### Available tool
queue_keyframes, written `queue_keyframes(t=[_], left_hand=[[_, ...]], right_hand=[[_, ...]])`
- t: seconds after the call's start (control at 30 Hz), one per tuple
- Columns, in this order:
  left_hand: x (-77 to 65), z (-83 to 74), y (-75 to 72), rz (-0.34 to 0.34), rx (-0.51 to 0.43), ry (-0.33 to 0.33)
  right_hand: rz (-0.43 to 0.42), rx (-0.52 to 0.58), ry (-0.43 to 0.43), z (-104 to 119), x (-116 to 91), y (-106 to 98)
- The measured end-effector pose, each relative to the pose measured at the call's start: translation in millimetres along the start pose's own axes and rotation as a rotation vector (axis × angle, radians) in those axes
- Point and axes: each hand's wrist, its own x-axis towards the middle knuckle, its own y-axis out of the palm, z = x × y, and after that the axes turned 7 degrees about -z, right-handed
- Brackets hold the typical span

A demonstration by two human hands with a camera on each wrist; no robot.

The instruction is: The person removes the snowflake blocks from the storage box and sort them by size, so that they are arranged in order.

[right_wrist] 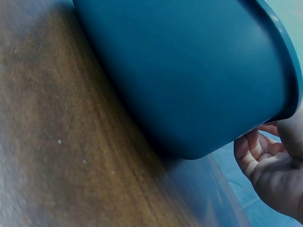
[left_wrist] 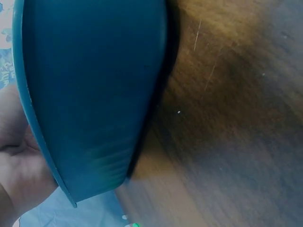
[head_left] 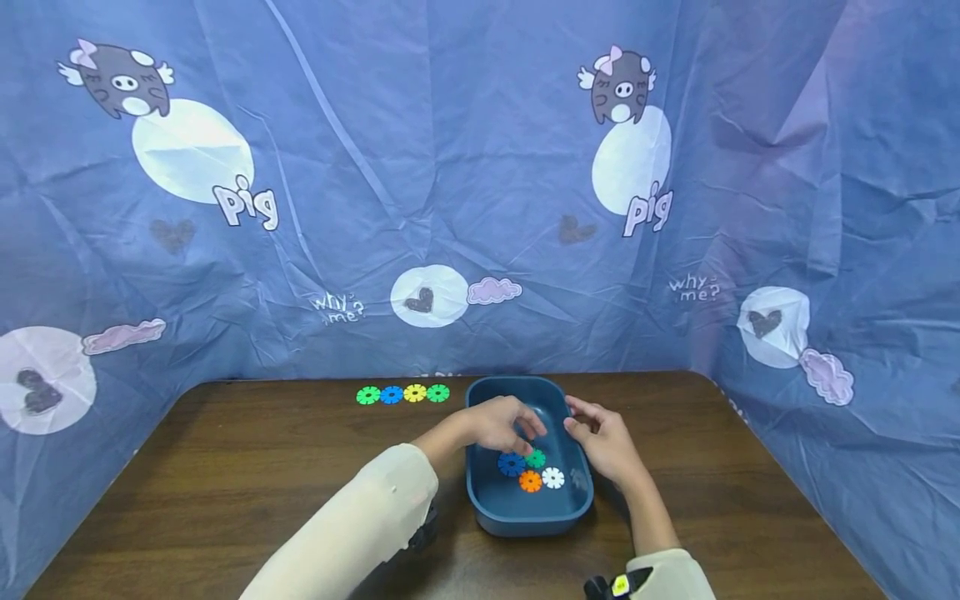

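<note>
A dark blue plastic basin (head_left: pixel 529 528) stands on the table with several notched plastic discs in it. Among these are a blue disc (head_left: pixel 512 464), a green disc (head_left: pixel 536 458), an orange disc (head_left: pixel 530 481) and a white disc (head_left: pixel 553 477). My left hand (head_left: pixel 501 423) reaches over the left rim, fingers loosely bent above the discs; nothing shows between them. With thumb and fingers, my right hand (head_left: pixel 606 442) holds the basin's right rim. The right wrist view shows the basin's outer wall (right_wrist: pixel 189 71), with curled fingers beside it. In the left wrist view, the basin wall (left_wrist: pixel 94 94) partly hides the left hand.
Left of the basin, near the table's back edge, lies a row of notched discs: a green one (head_left: pixel 368 395), a blue one (head_left: pixel 392 395), a yellow one (head_left: pixel 415 392) and another green one (head_left: pixel 438 392). A blue printed curtain (head_left: pixel 480 183) hangs behind the wooden table (head_left: pixel 247 475).
</note>
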Motion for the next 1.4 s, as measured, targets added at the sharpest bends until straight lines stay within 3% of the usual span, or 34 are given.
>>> queue_keyframes(t=[0.2,0.47,0.8,1.4], left_hand=[[3.9,0.2,-0.6,0.019,0.188,0.026],[5.5,-1.0,0.0,0.063,0.229,-0.027],[6.0,0.2,1.9,0.074,0.352,-0.016],[2.9,-2.1,-2.4,0.089,0.332,0.045]], right_hand=[[-0.008,0.001,0.006,-1.9,-0.9,-0.7],[-0.002,0.005,0.013,-2.8,-2.0,-0.9],[-0.013,0.009,-0.001,-1.6,0.0,0.8],[-0.012,0.008,-0.004,-2.9,1.0,1.3]])
